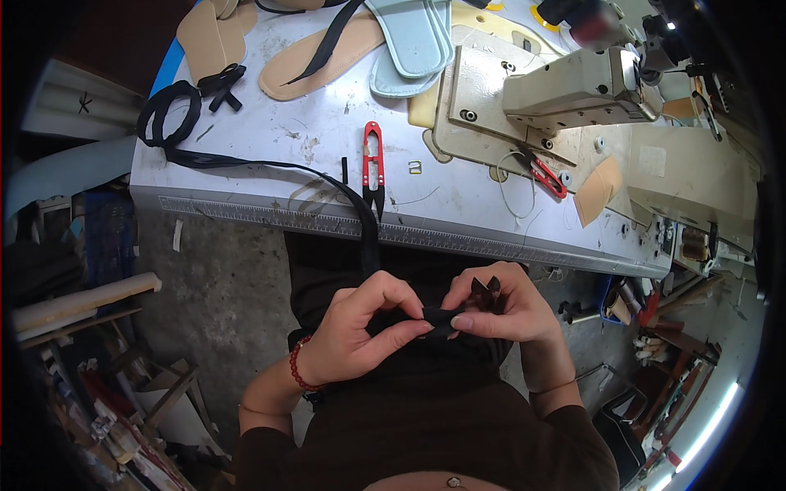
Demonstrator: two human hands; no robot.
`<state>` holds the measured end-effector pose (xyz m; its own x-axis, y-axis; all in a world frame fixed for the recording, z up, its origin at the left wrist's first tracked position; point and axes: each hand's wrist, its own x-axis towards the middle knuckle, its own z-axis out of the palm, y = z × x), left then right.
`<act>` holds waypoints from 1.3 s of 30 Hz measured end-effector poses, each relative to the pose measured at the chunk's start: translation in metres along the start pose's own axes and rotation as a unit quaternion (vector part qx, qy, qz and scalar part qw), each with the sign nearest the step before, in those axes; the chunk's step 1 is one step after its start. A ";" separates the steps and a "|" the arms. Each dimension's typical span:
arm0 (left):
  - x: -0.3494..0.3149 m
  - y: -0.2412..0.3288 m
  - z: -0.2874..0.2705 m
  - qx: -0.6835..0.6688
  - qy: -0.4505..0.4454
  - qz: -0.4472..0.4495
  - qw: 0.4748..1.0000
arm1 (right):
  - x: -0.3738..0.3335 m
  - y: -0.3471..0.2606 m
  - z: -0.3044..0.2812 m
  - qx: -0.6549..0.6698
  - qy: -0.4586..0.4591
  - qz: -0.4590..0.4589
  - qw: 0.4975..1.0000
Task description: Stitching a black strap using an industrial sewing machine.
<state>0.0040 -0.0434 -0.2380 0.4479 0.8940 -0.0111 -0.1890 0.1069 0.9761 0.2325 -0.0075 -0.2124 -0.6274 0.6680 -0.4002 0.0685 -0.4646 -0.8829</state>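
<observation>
Just in front of my body, off the table's front edge, my left hand [360,327] pinches a black fabric strip [370,237] between thumb and fingers. My right hand [512,309] pinches the same strip close beside it, thumb on top. The fingertips almost meet, and a short length shows between them. Two dark pointed tips [486,288] stick up among the right fingers; I cannot tell what they belong to. From my left hand the strip runs up over the table edge, then leftward to a loose coil. Red thread snips [373,164] lie beside it, blades toward me.
A sewing machine [573,90] stands at the right, with another pair of red snips [547,176] on its bed. Tan insoles [323,61] and light blue padded pieces [413,41] lie at the back. A small metal buckle [415,167] rests near a ruler [327,222] along the front edge.
</observation>
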 end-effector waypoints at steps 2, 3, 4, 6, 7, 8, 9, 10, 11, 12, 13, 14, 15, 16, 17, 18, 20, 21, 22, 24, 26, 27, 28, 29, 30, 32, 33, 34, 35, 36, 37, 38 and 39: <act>0.000 0.002 -0.002 -0.001 0.001 -0.001 1.000 | 0.000 0.009 -0.006 0.024 -0.048 0.004 0.999; 0.001 0.003 -0.004 -0.001 0.003 -0.001 1.000 | 0.000 0.009 -0.004 0.026 -0.046 0.003 0.999; 0.001 0.002 -0.004 -0.001 0.001 -0.002 1.000 | 0.001 0.010 -0.001 0.063 -0.039 0.001 0.997; 0.003 0.000 -0.004 0.140 0.036 0.088 0.986 | 0.002 0.011 0.006 0.102 -0.033 -0.002 0.994; 0.004 0.004 -0.003 0.141 0.036 0.086 0.986 | 0.003 0.011 0.009 0.092 -0.017 -0.016 0.996; 0.005 0.011 0.000 0.284 0.078 0.137 0.946 | 0.003 0.011 0.011 0.081 -0.001 -0.030 0.996; 0.004 0.015 0.003 0.420 0.119 0.184 0.881 | 0.003 0.010 0.011 0.083 -0.003 -0.029 0.996; 0.003 0.014 0.006 0.422 0.119 0.181 0.880 | 0.003 0.009 0.012 0.032 -0.002 -0.046 0.998; 0.001 0.011 0.009 0.373 0.110 0.166 0.906 | 0.003 0.008 0.012 -0.019 0.000 -0.063 0.998; 0.001 0.010 0.010 0.324 0.102 0.150 0.928 | 0.003 0.005 0.014 -0.017 -0.004 -0.063 0.998; 0.001 0.010 0.011 0.314 0.102 0.137 0.934 | 0.003 0.002 0.016 -0.062 0.012 -0.066 0.996; 0.001 0.012 0.011 0.316 0.104 0.135 0.934 | 0.003 0.001 0.017 -0.107 0.028 -0.068 0.992; 0.001 0.014 0.012 0.295 0.110 0.117 0.942 | 0.004 0.001 0.019 -0.105 0.025 -0.068 0.992; 0.001 0.015 0.012 0.274 0.115 0.098 0.950 | 0.005 0.002 0.022 -0.136 0.042 -0.080 0.987; 0.000 0.013 0.012 0.275 0.117 0.095 0.950 | 0.007 0.002 0.024 -0.167 0.058 -0.091 0.980; 0.000 0.012 0.012 0.285 0.118 0.091 0.947 | 0.007 0.002 0.027 -0.167 0.057 -0.092 0.980; -0.002 0.010 0.012 0.296 0.120 0.087 0.944 | 0.009 0.001 0.033 -0.222 0.091 -0.144 0.960; -0.002 0.009 0.011 0.284 0.127 0.082 0.947 | 0.010 0.002 0.033 -0.221 0.090 -0.143 0.960; -0.002 0.009 0.010 0.271 0.133 0.077 0.950 | 0.011 0.005 0.033 -0.216 0.095 -0.154 0.960; -0.002 0.007 0.009 0.258 0.138 0.067 0.954 | 0.013 0.010 0.033 -0.210 0.100 -0.165 0.958; -0.003 0.005 0.009 0.245 0.143 0.058 0.957 | 0.014 0.014 0.032 -0.185 0.100 -0.196 0.958; -0.004 0.003 0.010 0.207 0.153 0.054 0.965 | 0.015 0.016 0.031 -0.185 0.099 -0.196 0.958; -0.005 0.002 0.010 0.168 0.163 0.050 0.971 | 0.015 0.019 0.030 -0.159 0.093 -0.204 0.962; -0.005 0.001 0.011 0.169 0.164 0.050 0.971 | 0.015 0.021 0.029 -0.132 0.086 -0.212 0.964; -0.006 0.001 0.012 0.128 0.170 0.031 0.977 | 0.015 0.022 0.028 -0.133 0.087 -0.213 0.964; -0.008 0.001 0.013 0.087 0.174 0.013 0.981 | 0.016 0.025 0.027 -0.067 0.069 -0.233 0.968; -0.008 0.001 0.013 0.064 0.175 0.014 0.982 | 0.016 0.026 0.026 -0.068 0.069 -0.234 0.967; -0.009 0.000 0.012 0.041 0.176 0.015 0.983 | 0.016 0.027 0.025 -0.030 0.052 -0.217 0.974; -0.010 -0.003 0.011 0.041 0.174 0.015 0.984 | 0.016 0.027 0.024 0.008 0.036 -0.200 0.979; -0.013 -0.007 0.009 0.021 0.146 0.034 0.988 | 0.017 0.027 0.024 0.008 0.036 -0.201 0.979; -0.013 -0.010 0.007 0.000 0.118 0.052 0.992 | 0.019 0.026 0.023 0.011 0.031 -0.214 0.976; -0.011 -0.009 0.008 0.000 0.116 0.053 0.992 | 0.021 0.025 0.023 0.015 0.025 -0.226 0.974; -0.006 -0.011 0.010 -0.045 0.091 0.074 0.992 | 0.021 0.023 0.019 0.013 0.029 -0.226 0.974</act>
<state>0.0123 -0.0538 -0.2467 0.2463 0.9656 0.0833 -0.3209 0.0001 0.9471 0.2059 -0.0155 -0.2359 -0.5443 0.8387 0.0149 -0.2249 -0.1288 -0.9658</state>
